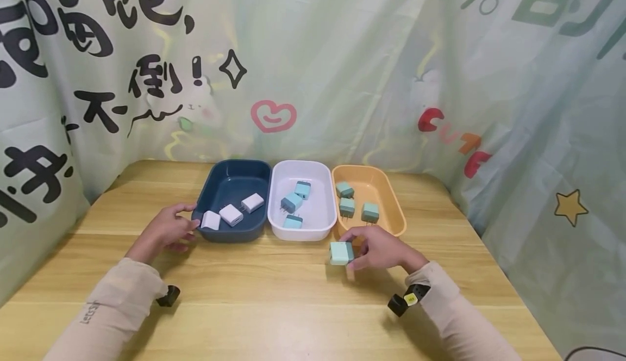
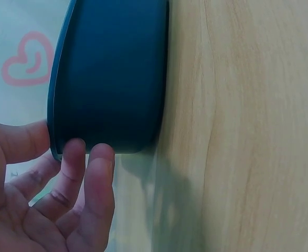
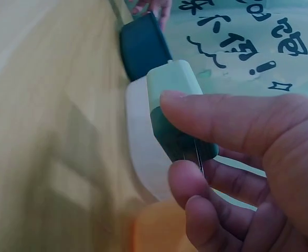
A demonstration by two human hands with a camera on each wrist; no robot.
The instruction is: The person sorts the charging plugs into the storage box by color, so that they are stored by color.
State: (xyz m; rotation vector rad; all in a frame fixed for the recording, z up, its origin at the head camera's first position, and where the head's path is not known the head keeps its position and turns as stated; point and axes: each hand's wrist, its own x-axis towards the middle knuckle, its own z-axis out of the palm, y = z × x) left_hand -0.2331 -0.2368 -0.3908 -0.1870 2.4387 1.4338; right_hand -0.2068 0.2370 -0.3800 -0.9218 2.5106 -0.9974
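Between thumb and fingers, my right hand [image 1: 379,248] pinches a two-tone green charger plug [image 1: 340,253], light at one end and dark at the other. In the right wrist view, metal prongs show on the dark end of the plug [image 3: 174,100]. The hand is just in front of the orange tray [image 1: 398,217]. My left hand [image 1: 168,229] grips the near-left rim of the dark blue tray [image 1: 230,236], thumb on the rim and fingertips against the outer wall in the left wrist view. White charger plugs [image 1: 231,215] lie inside that tray.
A white tray [image 1: 300,234] stands between the other two, side by side with them, with blue charger plugs [image 1: 292,203] in it. Green plugs [image 1: 370,212] lie in the orange tray. Behind the wooden table [image 1: 274,306] hangs a printed curtain [image 1: 342,67].
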